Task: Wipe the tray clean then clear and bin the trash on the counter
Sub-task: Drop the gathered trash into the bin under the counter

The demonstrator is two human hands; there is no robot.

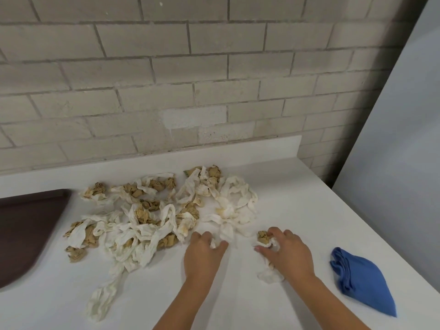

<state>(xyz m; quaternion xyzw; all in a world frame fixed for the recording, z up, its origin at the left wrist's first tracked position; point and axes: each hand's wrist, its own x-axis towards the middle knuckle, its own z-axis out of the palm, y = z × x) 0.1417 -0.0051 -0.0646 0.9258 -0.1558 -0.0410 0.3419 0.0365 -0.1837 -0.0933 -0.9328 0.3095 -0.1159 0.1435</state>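
A dark brown tray [28, 225] lies on the white counter [297, 186] at the far left, partly cut off. A heap of crumpled white and brown paper napkins [147, 215] is spread over the counter's middle. My left hand [204, 253] pinches the end of a white napkin [226, 225] at the heap's right edge. My right hand [285, 251] grips a wad of white and brown crumpled paper [265, 239], with a white tail lying under my wrist.
A folded blue cloth [362, 284] lies on the counter at the right, near the counter's edge. A grey brick wall [190, 79] backs the counter. A pale panel [404, 139] rises at the right side.
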